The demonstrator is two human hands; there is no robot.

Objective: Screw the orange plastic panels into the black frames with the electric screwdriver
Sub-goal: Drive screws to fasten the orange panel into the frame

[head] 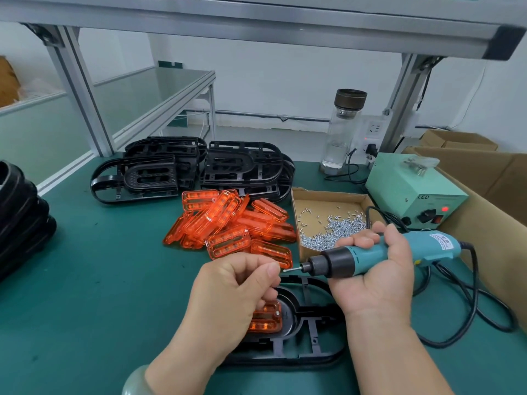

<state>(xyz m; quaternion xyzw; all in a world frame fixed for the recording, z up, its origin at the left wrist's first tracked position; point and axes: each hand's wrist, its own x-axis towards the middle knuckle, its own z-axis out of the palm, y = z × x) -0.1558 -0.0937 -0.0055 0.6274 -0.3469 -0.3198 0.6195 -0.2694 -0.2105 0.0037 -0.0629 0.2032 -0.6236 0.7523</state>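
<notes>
One green bench (99, 280) is laid with three stacks of black frames (148, 172), uncountable within each, and one single frame (299, 337) at the near edge, in which one orange panel (265, 317) is seated beneath the left hand (239, 286). One heap of loose orange panels (231, 226), a dozen or more, is kept mid-bench beside one cardboard tray (322, 195) of many screws (333, 226). One electric screwdriver (370, 252) is gripped by the curled right hand (376, 277), bit levelled leftward, where a small item, too small to identify, is pinched between left thumb and forefinger.
</notes>
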